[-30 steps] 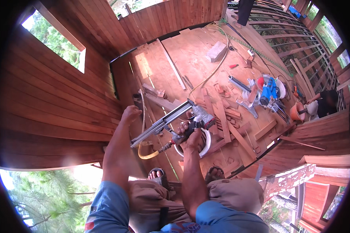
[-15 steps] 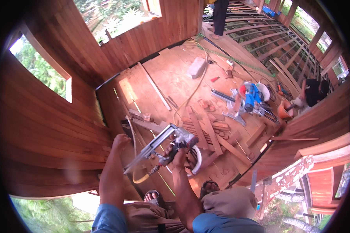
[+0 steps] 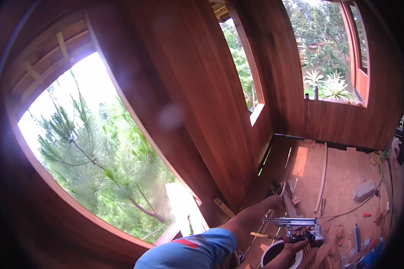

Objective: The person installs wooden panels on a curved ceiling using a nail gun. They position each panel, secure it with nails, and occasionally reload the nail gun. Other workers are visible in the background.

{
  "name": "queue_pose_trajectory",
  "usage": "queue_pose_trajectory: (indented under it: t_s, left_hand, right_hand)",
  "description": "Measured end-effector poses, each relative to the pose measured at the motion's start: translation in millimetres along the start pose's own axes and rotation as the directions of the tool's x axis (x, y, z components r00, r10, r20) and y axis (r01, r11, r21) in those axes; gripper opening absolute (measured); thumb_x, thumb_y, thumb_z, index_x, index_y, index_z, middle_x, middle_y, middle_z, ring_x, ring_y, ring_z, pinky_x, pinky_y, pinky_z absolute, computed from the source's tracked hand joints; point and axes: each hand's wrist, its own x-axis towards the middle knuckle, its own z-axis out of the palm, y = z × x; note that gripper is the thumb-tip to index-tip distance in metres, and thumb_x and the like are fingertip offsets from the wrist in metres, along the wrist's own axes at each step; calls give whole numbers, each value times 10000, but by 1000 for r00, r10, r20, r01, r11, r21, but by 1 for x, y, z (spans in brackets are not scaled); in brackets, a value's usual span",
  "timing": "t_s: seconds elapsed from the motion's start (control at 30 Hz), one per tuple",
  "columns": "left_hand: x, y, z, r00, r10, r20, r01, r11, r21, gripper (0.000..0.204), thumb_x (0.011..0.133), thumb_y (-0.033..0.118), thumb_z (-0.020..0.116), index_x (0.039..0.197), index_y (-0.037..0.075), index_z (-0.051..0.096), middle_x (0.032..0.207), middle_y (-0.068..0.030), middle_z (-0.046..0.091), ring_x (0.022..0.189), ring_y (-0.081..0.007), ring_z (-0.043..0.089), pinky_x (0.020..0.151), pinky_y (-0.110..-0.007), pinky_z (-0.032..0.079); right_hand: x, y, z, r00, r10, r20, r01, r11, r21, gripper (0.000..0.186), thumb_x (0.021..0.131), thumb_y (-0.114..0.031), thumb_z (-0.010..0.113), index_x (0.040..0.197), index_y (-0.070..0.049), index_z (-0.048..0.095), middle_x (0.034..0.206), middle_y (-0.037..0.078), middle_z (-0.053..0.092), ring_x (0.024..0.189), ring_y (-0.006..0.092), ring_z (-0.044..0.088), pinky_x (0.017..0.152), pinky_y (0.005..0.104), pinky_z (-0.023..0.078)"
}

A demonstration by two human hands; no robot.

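Note:
A pneumatic nail gun (image 3: 296,221) with a long silver magazine is gripped in my right hand (image 3: 296,245), whose fingers wrap its dark handle. A short length of yellow air hose (image 3: 259,234) joins the handle end. My left hand (image 3: 276,202) reaches out over the floor, by a narrow strip of wood (image 3: 283,189); its fingers look curled, and anything inside them is too small to make out. Beneath the nail gun, partly covered by my right forearm, stands a white-rimmed bucket (image 3: 265,258).
A large window opening (image 3: 107,148) with pine branches outside lies to my left, beside the red-brown plank wall (image 3: 188,103). On the wooden floor (image 3: 341,175) are a long batten (image 3: 323,179), a grey block (image 3: 364,190), wood offcuts and, at lower right, a blue machine (image 3: 373,255).
My view has swung left and up toward the wall and window opening. The nail gun stays in my right hand, its magazine now nearly level in the picture. My left hand remains stretched out.

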Motion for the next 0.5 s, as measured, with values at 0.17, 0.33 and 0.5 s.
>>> queue_pose_trajectory:
  t_s: [0.17,0.33,0.5]
  left_hand:
    - [-3,4,-23,992,-116,-44,111,988,-105,365,715,307,719,988,64,720,974,-173,699,903,-336,681,783,-439,538]
    - [-17,-31,-16,983,-183,-25,183,983,-23,379,705,318,729,983,61,719,973,-173,698,889,-355,676,772,-448,537]
    - [-12,-81,-3,987,-156,-28,158,984,83,369,717,295,731,1001,60,716,985,-186,696,882,-371,672,773,-447,542]
  right_hand:
    - [-11,18,45,998,16,-54,-21,995,-96,296,963,-319,475,1158,-120,572,662,-30,443,534,108,432,508,285,433]
    - [-17,43,64,996,76,-56,-83,985,-153,306,958,-332,482,1157,-117,572,662,-26,446,533,112,434,510,294,434]
    - [-23,52,65,993,101,-63,-110,979,-173,317,953,-345,490,1155,-114,571,661,-21,448,532,116,436,511,302,434]
